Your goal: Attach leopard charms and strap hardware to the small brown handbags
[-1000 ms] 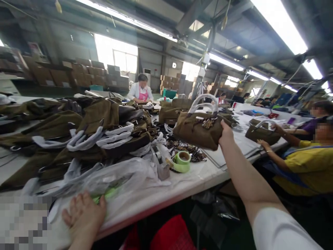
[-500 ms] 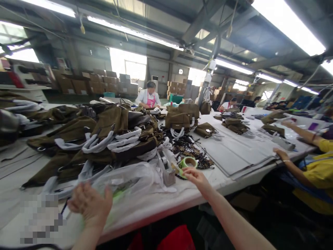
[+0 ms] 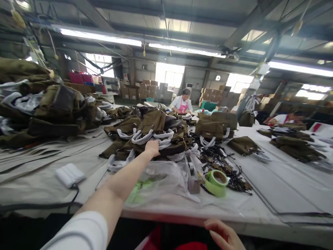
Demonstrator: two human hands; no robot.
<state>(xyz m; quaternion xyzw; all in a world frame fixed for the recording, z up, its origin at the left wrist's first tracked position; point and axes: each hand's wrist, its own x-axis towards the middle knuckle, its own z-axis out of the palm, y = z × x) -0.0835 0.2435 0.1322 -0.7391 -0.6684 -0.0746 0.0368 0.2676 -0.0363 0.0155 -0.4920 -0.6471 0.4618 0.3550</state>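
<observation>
My left hand [image 3: 152, 148] reaches out to the middle pile of olive bags [image 3: 151, 123], at the white-wrapped handles [image 3: 165, 139]. Its fingers are bent and partly hidden against the bags, so their hold is unclear. Low at the table's front edge is my right hand [image 3: 221, 232], with its fingers apart and nothing in them. Between the two, a clear plastic bag [image 3: 161, 177] with something green inside lies beside a tape dispenser [image 3: 192, 178]. A roll of green tape [image 3: 217, 182] stands to the right.
Another heap of olive bags [image 3: 57, 107] is at the left, behind a white adapter [image 3: 69, 174] with a cable. Black cords with brown tags [image 3: 223, 166] lie right of centre. Across the table sits a person in a pink apron [image 3: 183, 104].
The view has swung left. My left hand has moved forward onto the bag pile. My right hand has come away from the green tape and back to the table edge.
</observation>
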